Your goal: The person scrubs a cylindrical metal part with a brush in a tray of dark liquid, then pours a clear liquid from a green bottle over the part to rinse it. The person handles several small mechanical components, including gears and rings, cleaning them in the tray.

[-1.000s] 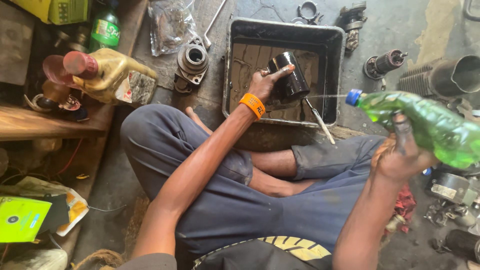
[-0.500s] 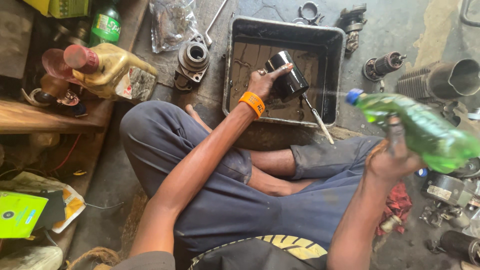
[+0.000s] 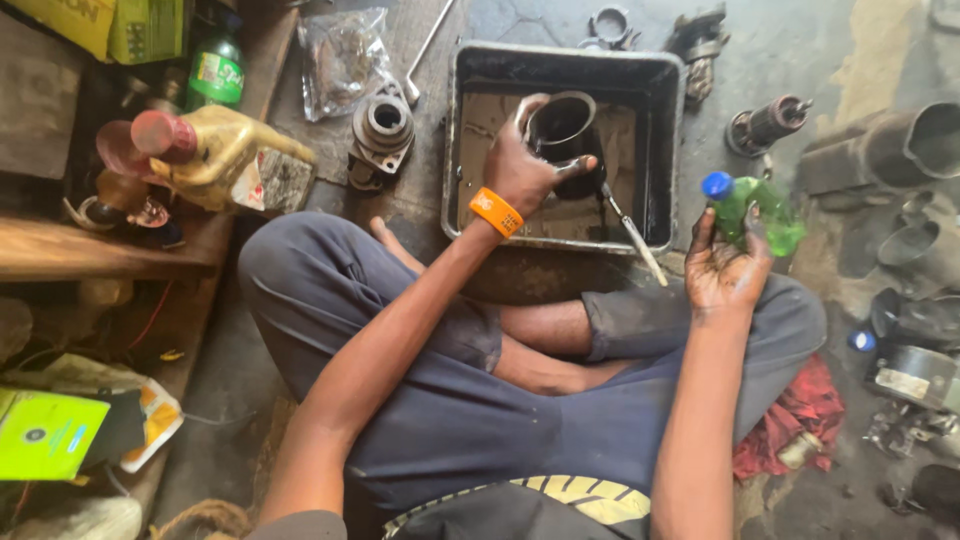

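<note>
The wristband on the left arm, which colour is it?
The wristband is orange; the head view shows it clearly.

Green packet [image 3: 45, 435] lower left, yellow box [image 3: 110, 25] top

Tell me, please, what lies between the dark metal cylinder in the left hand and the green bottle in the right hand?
In the head view, a thin metal rod and the tray's right wall lie between the cylinder and the green bottle.
</note>
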Demonstrator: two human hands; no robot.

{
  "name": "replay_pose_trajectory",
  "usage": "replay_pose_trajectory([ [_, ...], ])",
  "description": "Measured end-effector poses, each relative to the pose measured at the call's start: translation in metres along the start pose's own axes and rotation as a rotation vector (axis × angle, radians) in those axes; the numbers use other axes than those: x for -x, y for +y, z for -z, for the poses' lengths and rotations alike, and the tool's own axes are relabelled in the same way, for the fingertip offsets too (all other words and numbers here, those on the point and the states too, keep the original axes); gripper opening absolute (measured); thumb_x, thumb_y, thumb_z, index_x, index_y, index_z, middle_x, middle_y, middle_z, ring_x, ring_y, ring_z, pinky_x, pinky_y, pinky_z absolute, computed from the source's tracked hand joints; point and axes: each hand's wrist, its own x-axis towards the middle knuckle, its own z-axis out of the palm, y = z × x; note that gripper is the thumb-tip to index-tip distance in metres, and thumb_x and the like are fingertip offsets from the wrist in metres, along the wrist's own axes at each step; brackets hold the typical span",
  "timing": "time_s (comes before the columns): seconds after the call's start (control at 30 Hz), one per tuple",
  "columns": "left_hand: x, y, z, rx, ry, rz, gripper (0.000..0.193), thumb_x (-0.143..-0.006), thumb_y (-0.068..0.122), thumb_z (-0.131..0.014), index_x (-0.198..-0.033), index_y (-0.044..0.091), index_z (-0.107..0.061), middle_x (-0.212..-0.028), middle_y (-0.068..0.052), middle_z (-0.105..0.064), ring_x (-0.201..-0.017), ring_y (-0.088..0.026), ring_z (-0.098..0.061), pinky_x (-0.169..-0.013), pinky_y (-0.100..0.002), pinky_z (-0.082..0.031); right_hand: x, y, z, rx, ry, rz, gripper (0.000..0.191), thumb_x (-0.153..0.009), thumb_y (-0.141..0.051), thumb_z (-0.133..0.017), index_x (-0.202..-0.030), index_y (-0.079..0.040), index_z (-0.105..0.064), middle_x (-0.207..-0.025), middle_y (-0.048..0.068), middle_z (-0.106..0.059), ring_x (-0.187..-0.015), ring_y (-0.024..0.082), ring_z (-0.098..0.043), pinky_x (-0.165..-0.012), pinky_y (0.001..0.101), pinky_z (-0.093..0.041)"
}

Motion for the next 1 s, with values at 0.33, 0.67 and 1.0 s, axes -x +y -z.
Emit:
replay_pose_trajectory([
  [0.33,0.005,0.088,0.060,-0.266,0.072,-0.487,0.094,-0.073,0.040,-0.104,-0.143,0.005,-0.052,-0.132,-0.014,-0.068,-0.122,-0.026,-0.071,-0.110,-0.035,-0.057,-0.012,-0.012,0.016,-0.162,0.040,-0.084,0.035,-0.103,-0.015,-0.064,-0.133,0.004,-0.062,-0.124,0.022,-0.068,-0.106,0.034,-0.069,-0.092,0.0368,-0.065],
  [0.67,0.033,0.124,0.092,0.032,0.195,-0.324,0.084,-0.086,0.028,-0.101,-0.145,-0.001,-0.048,-0.130,-0.013,-0.065,-0.116,-0.020,-0.068,-0.107,-0.033,-0.058,-0.011,0.007,0.019,-0.211,0.081,-0.085,0.037,-0.100,-0.014,-0.062,-0.133,0.003,-0.062,-0.125,0.023,-0.067,-0.107,0.036,-0.070,-0.086,0.0354,-0.065],
  [1.0,0.019,0.045,0.084,-0.425,0.239,0.007,0.084,-0.067,0.039,-0.100,-0.126,0.000,-0.055,-0.116,-0.016,-0.072,-0.106,-0.025,-0.072,-0.095,-0.037,-0.057,0.002,-0.028,0.033,-0.365,0.030,0.014,0.042,-0.094,-0.012,-0.065,-0.132,0.006,-0.061,-0.120,0.025,-0.066,-0.102,0.034,-0.069,-0.083,0.0339,-0.064],
])
